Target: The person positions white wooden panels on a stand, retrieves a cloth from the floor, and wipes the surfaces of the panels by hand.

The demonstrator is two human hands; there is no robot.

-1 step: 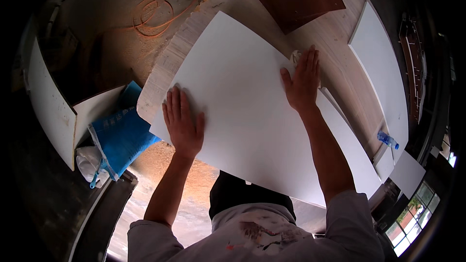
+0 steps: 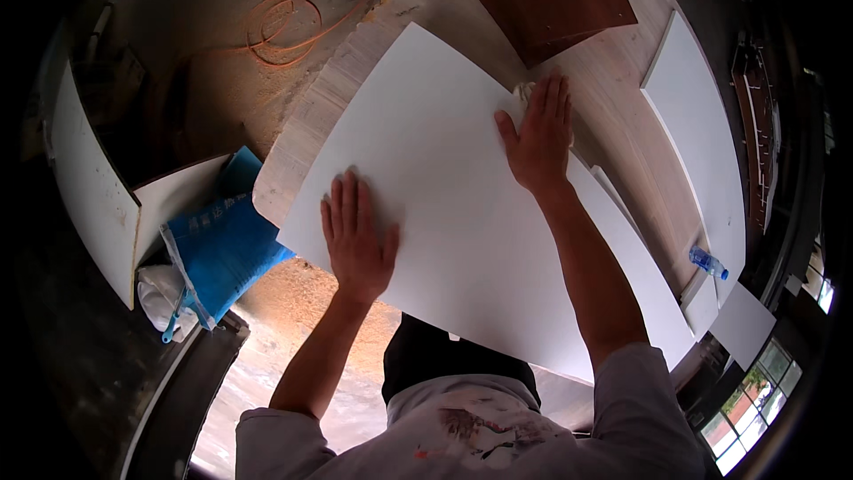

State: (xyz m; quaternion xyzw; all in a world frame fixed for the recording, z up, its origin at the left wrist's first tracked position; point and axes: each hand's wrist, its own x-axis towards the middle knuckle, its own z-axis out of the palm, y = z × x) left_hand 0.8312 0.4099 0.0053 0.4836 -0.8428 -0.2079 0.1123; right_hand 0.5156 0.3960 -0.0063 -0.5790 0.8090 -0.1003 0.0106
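A large white board [image 2: 444, 187] lies flat in front of me on a wooden-topped table [image 2: 293, 138]. My left hand [image 2: 360, 240] rests on its left part, fingers extended and slightly apart. Near the board's far right edge lies my right hand [image 2: 540, 138], flat with the thumb spread and fingers pointing away. A small pale crumpled thing [image 2: 524, 91], perhaps a cloth, shows partly behind the right hand. Neither hand grips anything.
Dark brown panels [image 2: 555, 9] lie at the table's far end. To the right are another white board [image 2: 697, 116] and a small plastic bottle [image 2: 708, 262]. A blue bag [image 2: 227, 249] and a leaning white panel [image 2: 89, 187] stand left; an orange hose [image 2: 280, 36] coils on the floor.
My left hand has slid a little to the right over the board. My right hand has shifted slightly left and away from me.
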